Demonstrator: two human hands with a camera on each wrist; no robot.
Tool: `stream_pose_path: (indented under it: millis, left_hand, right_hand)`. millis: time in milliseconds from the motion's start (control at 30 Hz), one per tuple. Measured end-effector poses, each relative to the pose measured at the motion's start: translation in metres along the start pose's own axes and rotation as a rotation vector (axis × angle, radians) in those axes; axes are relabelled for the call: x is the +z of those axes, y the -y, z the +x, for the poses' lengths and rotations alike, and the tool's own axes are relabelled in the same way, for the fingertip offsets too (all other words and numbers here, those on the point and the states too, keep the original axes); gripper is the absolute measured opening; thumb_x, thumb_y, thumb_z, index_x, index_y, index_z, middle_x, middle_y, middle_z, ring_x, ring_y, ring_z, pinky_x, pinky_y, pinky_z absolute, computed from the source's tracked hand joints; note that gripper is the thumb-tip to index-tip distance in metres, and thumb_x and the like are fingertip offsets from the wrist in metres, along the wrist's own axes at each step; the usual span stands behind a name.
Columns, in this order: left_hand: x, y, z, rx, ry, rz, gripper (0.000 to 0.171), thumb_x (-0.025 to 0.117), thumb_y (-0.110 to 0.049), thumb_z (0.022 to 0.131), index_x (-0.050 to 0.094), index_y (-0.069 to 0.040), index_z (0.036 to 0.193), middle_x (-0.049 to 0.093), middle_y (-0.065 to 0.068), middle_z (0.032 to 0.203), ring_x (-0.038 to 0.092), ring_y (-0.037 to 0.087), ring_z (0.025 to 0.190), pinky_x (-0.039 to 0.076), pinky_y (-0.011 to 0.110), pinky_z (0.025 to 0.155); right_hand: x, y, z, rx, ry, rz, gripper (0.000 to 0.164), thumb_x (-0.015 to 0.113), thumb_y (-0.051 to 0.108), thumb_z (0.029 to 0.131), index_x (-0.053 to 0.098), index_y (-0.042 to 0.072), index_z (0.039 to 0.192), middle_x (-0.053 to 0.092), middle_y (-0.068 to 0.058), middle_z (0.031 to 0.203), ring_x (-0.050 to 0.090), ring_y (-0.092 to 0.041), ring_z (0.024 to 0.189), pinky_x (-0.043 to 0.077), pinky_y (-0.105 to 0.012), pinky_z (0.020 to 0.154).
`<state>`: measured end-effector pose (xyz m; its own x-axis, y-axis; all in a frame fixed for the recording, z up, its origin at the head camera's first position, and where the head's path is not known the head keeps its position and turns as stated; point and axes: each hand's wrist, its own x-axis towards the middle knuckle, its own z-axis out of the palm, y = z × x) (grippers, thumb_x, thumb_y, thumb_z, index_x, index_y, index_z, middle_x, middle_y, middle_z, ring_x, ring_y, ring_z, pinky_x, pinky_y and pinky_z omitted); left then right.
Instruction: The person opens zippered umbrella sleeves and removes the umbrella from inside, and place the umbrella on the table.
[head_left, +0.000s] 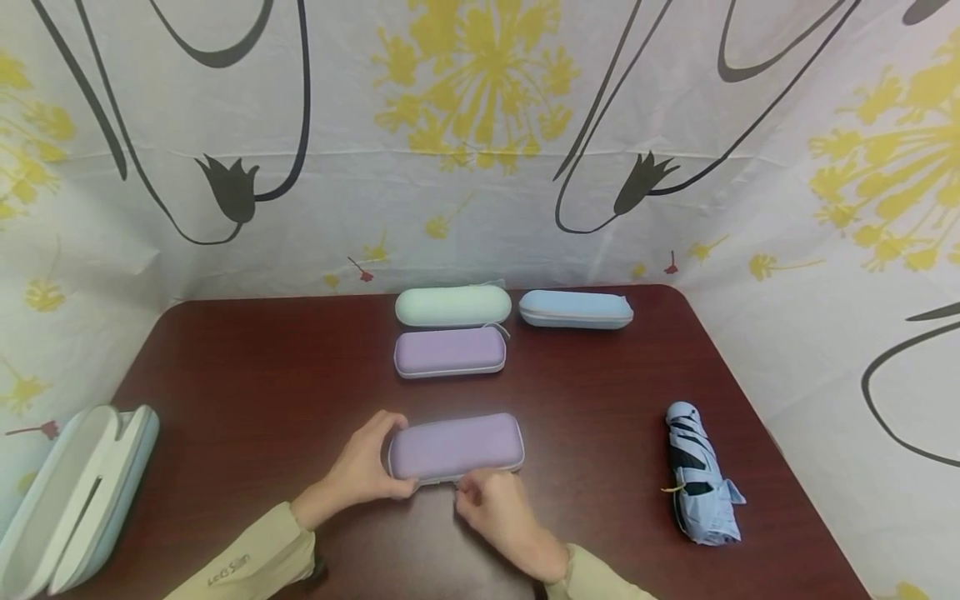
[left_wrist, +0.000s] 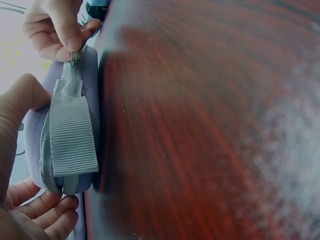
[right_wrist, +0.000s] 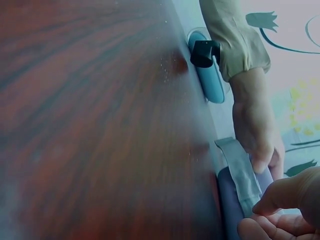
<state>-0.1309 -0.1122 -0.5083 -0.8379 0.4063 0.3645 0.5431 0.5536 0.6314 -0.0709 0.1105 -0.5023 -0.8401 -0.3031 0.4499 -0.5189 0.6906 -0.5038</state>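
A purple zippered case lies near the front middle of the table. My left hand grips its left end, thumb on the near side and fingers around the far side. At the front edge of the case, my right hand pinches the metal zipper pull between thumb and finger. The left wrist view shows a grey ribbed strap along the zippered side, between the two hands. The case looks shut along the part of the zipper in view.
Behind stand another purple case, a mint green case and a light blue case. An open pale blue case lies at the left edge, a folded blue umbrella at the right. A patterned cloth hangs behind the table.
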Motion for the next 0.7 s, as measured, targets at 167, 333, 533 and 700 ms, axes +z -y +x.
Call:
stream_pose_path:
  millis: [167, 333, 533, 700]
  left_hand:
    - [0.0, -0.001, 0.0, -0.021, 0.015, -0.01, 0.068, 0.085, -0.028, 0.047, 0.053, -0.01, 0.104, 0.052, -0.006, 0.095, 0.05, 0.009, 0.082, 0.046, 0.028, 0.07]
    - [-0.002, -0.002, 0.001, -0.044, 0.04, -0.013, 0.068, 0.085, -0.03, 0.049, 0.052, -0.011, 0.105, 0.051, -0.005, 0.096, 0.05, 0.01, 0.083, 0.046, 0.028, 0.072]
    - [-0.004, -0.002, 0.0, -0.054, 0.049, -0.016, 0.068, 0.085, -0.028, 0.049, 0.052, -0.01, 0.106, 0.051, -0.005, 0.096, 0.05, 0.01, 0.084, 0.046, 0.028, 0.073]
    - [-0.002, -0.001, 0.0, -0.042, 0.049, -0.006, 0.069, 0.085, -0.027, 0.048, 0.052, -0.009, 0.106, 0.051, -0.005, 0.096, 0.05, 0.01, 0.084, 0.046, 0.028, 0.072]
  right_hand:
    - [0.005, 0.005, 0.004, -0.036, 0.0, -0.005, 0.017, 0.072, 0.0, 0.06, 0.061, 0.013, 0.064, 0.056, 0.008, 0.056, 0.046, 0.003, 0.052, 0.037, -0.008, 0.049]
    - [0.008, 0.009, 0.006, -0.036, 0.014, 0.011, 0.017, 0.072, 0.0, 0.062, 0.061, 0.012, 0.064, 0.058, 0.006, 0.057, 0.048, 0.002, 0.052, 0.038, -0.009, 0.05]
    - [0.01, 0.009, 0.007, -0.007, 0.062, -0.003, 0.013, 0.072, 0.002, 0.065, 0.064, 0.012, 0.066, 0.06, 0.005, 0.058, 0.05, 0.002, 0.052, 0.039, -0.009, 0.05]
    - [-0.003, 0.007, 0.013, -0.034, 0.09, -0.031, 0.01, 0.075, 0.008, 0.066, 0.066, 0.012, 0.069, 0.059, 0.007, 0.057, 0.048, 0.002, 0.051, 0.037, -0.009, 0.049]
